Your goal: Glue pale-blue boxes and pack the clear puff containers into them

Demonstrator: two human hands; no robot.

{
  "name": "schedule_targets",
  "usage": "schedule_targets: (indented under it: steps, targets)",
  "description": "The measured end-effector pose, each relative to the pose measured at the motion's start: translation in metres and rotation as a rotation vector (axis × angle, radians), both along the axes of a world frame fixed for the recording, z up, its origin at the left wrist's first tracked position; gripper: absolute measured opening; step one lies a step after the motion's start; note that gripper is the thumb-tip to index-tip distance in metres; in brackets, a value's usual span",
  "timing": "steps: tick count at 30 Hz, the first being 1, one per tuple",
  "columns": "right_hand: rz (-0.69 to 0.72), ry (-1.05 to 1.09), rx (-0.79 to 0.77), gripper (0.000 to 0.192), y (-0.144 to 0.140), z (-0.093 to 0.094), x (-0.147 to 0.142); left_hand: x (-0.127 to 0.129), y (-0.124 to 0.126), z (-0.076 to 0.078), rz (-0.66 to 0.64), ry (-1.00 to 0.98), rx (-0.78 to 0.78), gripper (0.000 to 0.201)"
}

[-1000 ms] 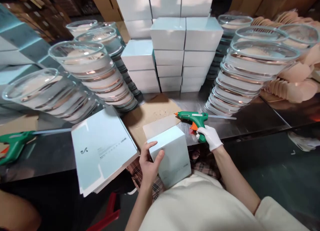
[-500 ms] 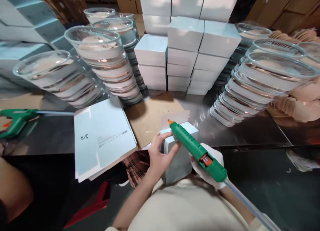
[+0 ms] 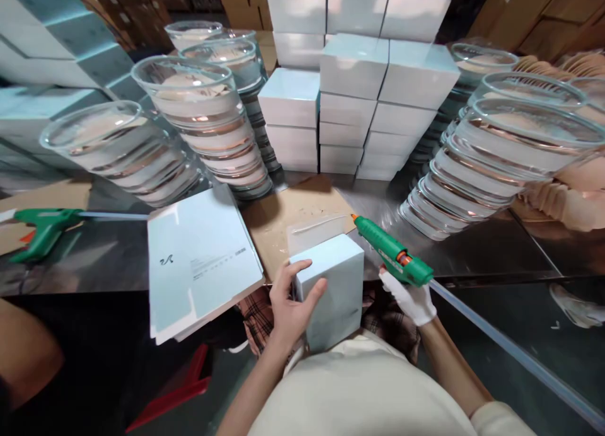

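Pale blue carton [image 3: 333, 294] is held at the near edge of the steel table [image 3: 496, 250], propped against the person's lap, with its open flap [image 3: 317, 232] lying back over a brown cardboard sheet [image 3: 293, 218]. The left hand [image 3: 290, 307] is bare and is clamped on the carton's upper left corner, thumb on top and fingers down the side. The right hand [image 3: 411, 294], in a white glove, is closed around the grip of a green glue gun [image 3: 390, 254], whose orange nozzle is poised just beside the flap's right end; a clear glue stick trails from the gun's back.

For a clean bead, the nozzle is best kept low and drawn steadily along the flap's edge, so that glue is laid in a thin even line and none is dragged onto the printed faces. The carton should be kept square and still under the left hand, with those fingers held clear of the hot tip.

A stack of flat printed cartons [image 3: 201, 263] lies just left, stacked clear bowls [image 3: 208, 124] and finished white boxes [image 3: 359, 102] stand behind, and a second glue gun [image 3: 45, 225] rests far left.
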State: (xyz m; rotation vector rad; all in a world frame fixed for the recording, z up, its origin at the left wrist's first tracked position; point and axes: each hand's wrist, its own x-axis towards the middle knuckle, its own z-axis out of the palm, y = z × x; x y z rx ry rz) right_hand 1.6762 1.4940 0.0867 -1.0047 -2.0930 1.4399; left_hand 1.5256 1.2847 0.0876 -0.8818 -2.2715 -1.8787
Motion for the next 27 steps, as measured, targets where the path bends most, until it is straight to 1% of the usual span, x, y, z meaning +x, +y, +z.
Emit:
schedule_targets:
  steps: [3, 5, 7, 9, 11, 12, 13, 14, 15, 17, 18, 19, 20, 21, 22, 24, 25, 26, 27]
  targets:
    - [-0.092, 0.003, -0.269, 0.047, 0.009, -0.011, -0.032, -0.003, -0.003, 0.0, -0.006, -0.001, 0.046, 0.03]
    - [-0.111, -0.01, -0.358, 0.055, 0.017, -0.014, -0.051, -0.004, -0.004, 0.002, -0.012, 0.007, 0.08, 0.03]
    - [-0.117, -0.054, -0.349, 0.055, 0.028, -0.013, -0.057, -0.004, -0.004, 0.005, -0.019, -0.007, 0.109, 0.031]
    - [-0.144, -0.12, -0.314, 0.046, 0.04, -0.005, -0.052, -0.005, -0.005, 0.006, -0.018, -0.05, 0.12, 0.033]
    - [-0.19, -0.163, -0.233, 0.036, 0.046, 0.009, -0.042, -0.006, -0.004, 0.006, -0.029, -0.103, 0.117, 0.038]
    - [-0.195, -0.142, -0.2, 0.032, 0.046, 0.017, -0.039, -0.006, -0.003, 0.005, -0.049, -0.124, 0.115, 0.04]
    - [-0.167, -0.093, -0.192, 0.032, 0.043, 0.025, -0.038, -0.006, -0.002, 0.004, -0.075, -0.139, 0.113, 0.041]
    - [-0.096, -0.029, -0.218, 0.039, 0.038, 0.032, -0.04, -0.006, -0.001, 0.003, -0.1, -0.143, 0.113, 0.041]
    - [0.011, 0.038, -0.279, 0.049, 0.032, 0.038, -0.044, -0.005, 0.0, 0.002, -0.121, -0.14, 0.111, 0.041]
    - [0.235, 0.143, -0.462, 0.06, 0.021, 0.045, -0.055, -0.001, 0.003, 0.001, -0.14, -0.125, 0.111, 0.043]
    - [0.3, 0.176, -0.535, 0.062, 0.018, 0.045, -0.059, 0.001, 0.004, 0.0, -0.142, -0.121, 0.113, 0.044]
    - [0.317, 0.21, -0.572, 0.061, 0.016, 0.044, -0.062, 0.002, 0.005, -0.001, -0.137, -0.122, 0.126, 0.045]
    - [0.313, 0.251, -0.576, 0.061, 0.016, 0.043, -0.062, 0.004, 0.007, -0.002, -0.129, -0.132, 0.152, 0.047]
    - [0.317, 0.297, -0.551, 0.062, 0.018, 0.041, -0.061, 0.004, 0.008, -0.004, -0.124, -0.149, 0.19, 0.052]
    - [0.361, 0.337, -0.506, 0.067, 0.02, 0.039, -0.057, 0.003, 0.009, -0.005, -0.124, -0.17, 0.237, 0.059]
    - [0.558, 0.382, -0.381, 0.083, 0.026, 0.039, -0.047, -0.001, 0.01, -0.007, -0.157, -0.219, 0.325, 0.074]
    - [0.664, 0.386, -0.303, 0.088, 0.029, 0.04, -0.043, -0.003, 0.01, -0.007, -0.181, -0.23, 0.351, 0.076]
    - [0.742, 0.379, -0.211, 0.086, 0.031, 0.043, -0.039, -0.006, 0.009, -0.008, -0.204, -0.229, 0.347, 0.073]
    - [0.792, 0.363, -0.108, 0.078, 0.032, 0.046, -0.038, -0.009, 0.008, -0.008, -0.217, -0.215, 0.324, 0.064]
